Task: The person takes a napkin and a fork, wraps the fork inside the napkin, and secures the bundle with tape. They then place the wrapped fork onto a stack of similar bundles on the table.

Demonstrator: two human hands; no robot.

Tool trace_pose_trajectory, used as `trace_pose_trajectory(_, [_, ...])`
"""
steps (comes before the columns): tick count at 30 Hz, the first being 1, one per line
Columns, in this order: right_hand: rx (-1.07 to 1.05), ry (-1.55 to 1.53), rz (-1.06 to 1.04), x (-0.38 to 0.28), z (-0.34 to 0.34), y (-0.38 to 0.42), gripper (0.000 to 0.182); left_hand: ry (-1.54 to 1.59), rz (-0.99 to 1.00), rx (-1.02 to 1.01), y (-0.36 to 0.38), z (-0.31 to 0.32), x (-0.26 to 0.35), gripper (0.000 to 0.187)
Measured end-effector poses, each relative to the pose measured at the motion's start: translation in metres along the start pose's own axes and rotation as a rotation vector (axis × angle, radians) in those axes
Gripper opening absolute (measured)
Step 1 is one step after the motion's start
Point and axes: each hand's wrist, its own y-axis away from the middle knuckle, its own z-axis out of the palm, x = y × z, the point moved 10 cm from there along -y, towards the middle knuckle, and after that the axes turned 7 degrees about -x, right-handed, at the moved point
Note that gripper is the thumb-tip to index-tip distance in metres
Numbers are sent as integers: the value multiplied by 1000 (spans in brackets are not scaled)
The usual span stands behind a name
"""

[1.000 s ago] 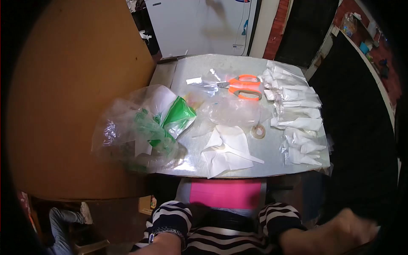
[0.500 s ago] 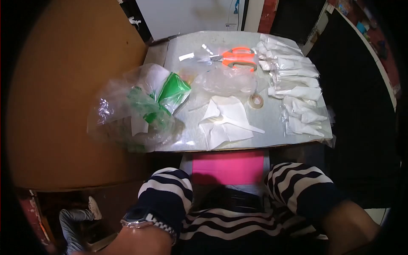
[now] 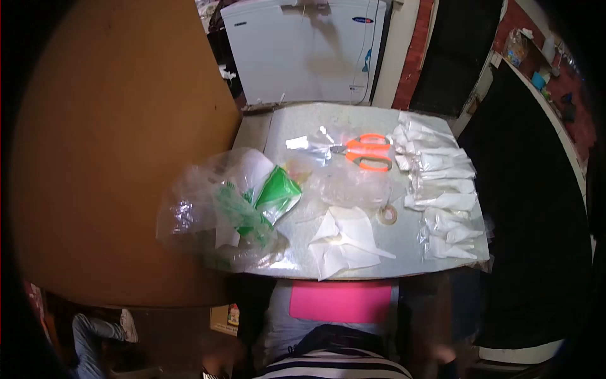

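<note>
My left hand (image 3: pixel 224 352) hangs low beside my lap, dark and smeared by motion, with a band at the wrist. On the other side of my lap, my right hand (image 3: pixel 444 354) is also blurred, its fingers indistinct. Both are below the table's front edge and apart from everything on top. Nearest on the table lies a creased white paper napkin (image 3: pixel 338 252) with a white plastic utensil (image 3: pixel 372 248) across it. A roll of clear tape (image 3: pixel 387 215) rests behind it. Several packets of napkin-wrapped white utensils (image 3: pixel 442 201) line the right side.
Orange-handled scissors (image 3: pixel 369 142) lie at the table's back, near a clear plastic bag (image 3: pixel 353 188). A large clear bag (image 3: pixel 189 211) with a green-and-white pack (image 3: pixel 281 192) sits at the left edge. A white chest freezer (image 3: pixel 278 57) stands behind. Another person's leg (image 3: pixel 91 338) shows lower left.
The view has tilted up, so the table sits lower and more of the freezer shows. Both my arms have shifted from crossing the lower frame to hanging low at either side of my lap.
</note>
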Motion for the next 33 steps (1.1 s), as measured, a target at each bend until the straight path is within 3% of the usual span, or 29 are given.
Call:
trace_pose_trajectory(3, [-36,110,340,74,28,-17,22,419,-316,-145,-25,65,-7,18])
trace_pose_trajectory(7, [-66,178,440,105,43,-20,20,560,-440,-154,-55,102,-5,20])
trace_pose_trajectory(11, [-116,241,435,70,36,-3,18,570,-475,-227,-45,83,-2,24])
trace_pose_trajectory(14, [-135,316,361,-19,2,29,17,587,-553,-313,-4,-3,0,27])
trace_pose_trajectory(15, [-61,329,311,-63,-22,40,16,694,-547,-145,8,-60,9,28])
trace_pose_trajectory(17, [293,244,169,-174,-93,61,12,1078,-189,518,23,-182,45,18])
trace_pose_trajectory(18, [718,300,-269,-244,-123,75,12,1068,-101,784,25,-214,56,17])
trace_pose_trajectory(19, [975,128,-282,-273,-137,83,17,1041,-6,1051,25,-240,70,20])
trace_pose_trajectory(20, [1224,-66,-415,-269,-141,81,21,754,88,1201,17,-271,96,21])
trace_pose_trajectory(21, [1347,134,-704,-309,-139,75,27,454,185,1323,8,-295,122,23])
trace_pose_trajectory(22, [1332,429,-775,-345,-136,54,34,305,216,1285,-12,-310,137,26])
trace_pose_trajectory(24, [1194,617,-696,-366,-134,-13,39,122,220,1247,-45,-323,153,32])
trace_pose_trajectory(29, [1015,785,-616,-365,-115,-88,35,-127,48,1129,-81,-322,170,37])
trace_pose_trajectory(33, [953,730,-618,-358,-113,-96,31,-259,61,1065,-104,-313,170,35])
